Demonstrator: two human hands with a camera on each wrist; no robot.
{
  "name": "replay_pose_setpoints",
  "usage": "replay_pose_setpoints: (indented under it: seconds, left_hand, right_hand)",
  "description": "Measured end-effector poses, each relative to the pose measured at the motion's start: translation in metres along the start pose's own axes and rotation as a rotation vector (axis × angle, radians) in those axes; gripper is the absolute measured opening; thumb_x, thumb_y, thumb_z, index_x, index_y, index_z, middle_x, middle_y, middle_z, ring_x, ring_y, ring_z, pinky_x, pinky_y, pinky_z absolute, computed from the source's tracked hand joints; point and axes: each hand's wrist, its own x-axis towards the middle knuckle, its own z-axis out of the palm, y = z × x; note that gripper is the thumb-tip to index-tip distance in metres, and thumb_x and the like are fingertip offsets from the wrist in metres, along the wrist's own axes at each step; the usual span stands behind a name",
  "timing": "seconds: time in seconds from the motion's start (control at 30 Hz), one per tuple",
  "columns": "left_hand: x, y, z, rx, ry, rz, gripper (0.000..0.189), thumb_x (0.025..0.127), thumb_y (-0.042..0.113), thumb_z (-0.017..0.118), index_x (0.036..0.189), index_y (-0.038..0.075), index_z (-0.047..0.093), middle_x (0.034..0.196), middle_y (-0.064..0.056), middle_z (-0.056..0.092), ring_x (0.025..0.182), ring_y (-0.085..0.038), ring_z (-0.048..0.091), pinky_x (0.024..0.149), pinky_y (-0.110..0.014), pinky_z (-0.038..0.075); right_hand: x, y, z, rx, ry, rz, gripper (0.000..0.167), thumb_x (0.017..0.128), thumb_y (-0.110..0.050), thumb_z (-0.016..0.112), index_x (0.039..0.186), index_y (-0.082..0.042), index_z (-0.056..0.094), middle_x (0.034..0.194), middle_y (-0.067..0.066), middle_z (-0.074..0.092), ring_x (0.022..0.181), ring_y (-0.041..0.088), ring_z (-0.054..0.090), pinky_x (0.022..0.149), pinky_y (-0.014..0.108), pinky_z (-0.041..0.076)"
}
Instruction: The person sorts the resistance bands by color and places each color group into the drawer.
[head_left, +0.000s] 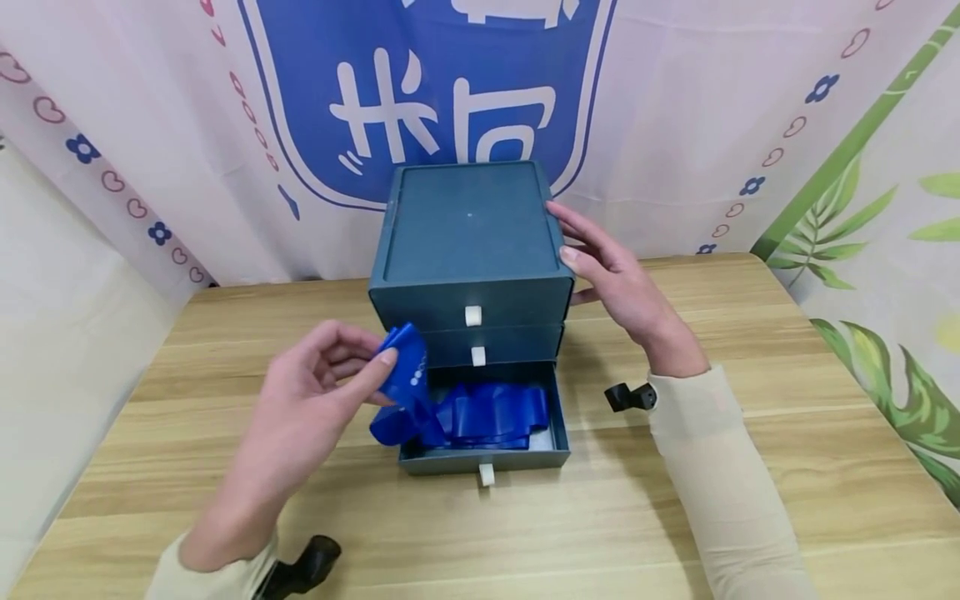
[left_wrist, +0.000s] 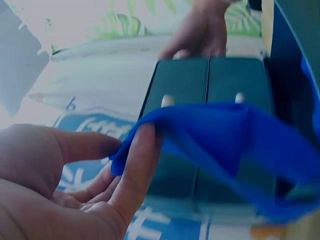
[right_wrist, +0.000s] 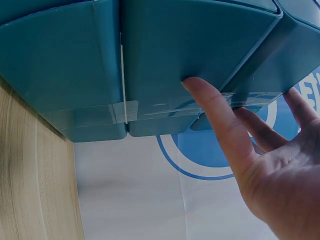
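A dark teal box with stacked drawers (head_left: 468,223) stands at the back of the table, and its bottom drawer (head_left: 528,460) is pulled out. Loops of shiny blue ribbon (head_left: 495,412) lie in that drawer and spill over its left side. My left hand (head_left: 300,408) pinches a raised end of the ribbon between thumb and fingers, in front of the box's left side. The left wrist view shows the ribbon (left_wrist: 200,132) stretching from the fingertips toward the drawer. My right hand (head_left: 626,287) rests on the box's right side, its fingers extended against the wall in the right wrist view.
The wooden table (head_left: 285,492) carries the box. Behind it hangs a white curtain (head_left: 675,150) with a blue printed badge, close to the box's back. White pull tabs (head_left: 473,316) stick out from the drawer fronts. A black wrist mount (head_left: 303,568) sits by the left cuff.
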Motion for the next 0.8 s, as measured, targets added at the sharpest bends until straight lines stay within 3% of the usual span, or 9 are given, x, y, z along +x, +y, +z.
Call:
replay_pose_setpoints:
  seconds: [0.33, 0.5, 0.8]
  left_hand:
    - [0.01, 0.0, 0.055, -0.142, -0.092, 0.054, 0.015, 0.106, 0.008, 0.067, 0.117, -0.002, 0.063, 0.107, -0.02, 0.071, 0.089, -0.022, 0.076, 0.078, -0.037, 0.068]
    - [0.014, -0.008, 0.081, -0.201, -0.138, -0.005, 0.013, 0.106, 0.006, 0.067, 0.116, -0.001, 0.064, 0.108, -0.019, 0.07, 0.093, -0.023, 0.076, 0.08, -0.04, 0.068]
    - [0.019, -0.013, 0.1, -0.217, -0.101, -0.061, 0.012, 0.105, 0.007, 0.069, 0.115, 0.002, 0.066, 0.107, -0.018, 0.071, 0.092, -0.024, 0.077, 0.078, -0.037, 0.068]
  right_hand:
    - [0.001, 0.002, -0.001, 0.012, -0.007, -0.005, 0.055, 0.113, -0.035, 0.05, 0.166, -0.042, 0.039, 0.172, 0.001, 0.041, 0.146, 0.032, 0.052, 0.088, 0.044, 0.064]
    - [0.002, 0.003, -0.001, -0.001, -0.003, -0.002, 0.055, 0.113, -0.036, 0.05, 0.166, -0.042, 0.039, 0.173, 0.002, 0.04, 0.146, 0.034, 0.052, 0.09, 0.046, 0.063]
    - [0.002, 0.004, -0.001, -0.01, 0.0, -0.011, 0.055, 0.112, -0.036, 0.05, 0.166, -0.042, 0.039, 0.172, 0.002, 0.04, 0.145, 0.034, 0.053, 0.09, 0.05, 0.064]
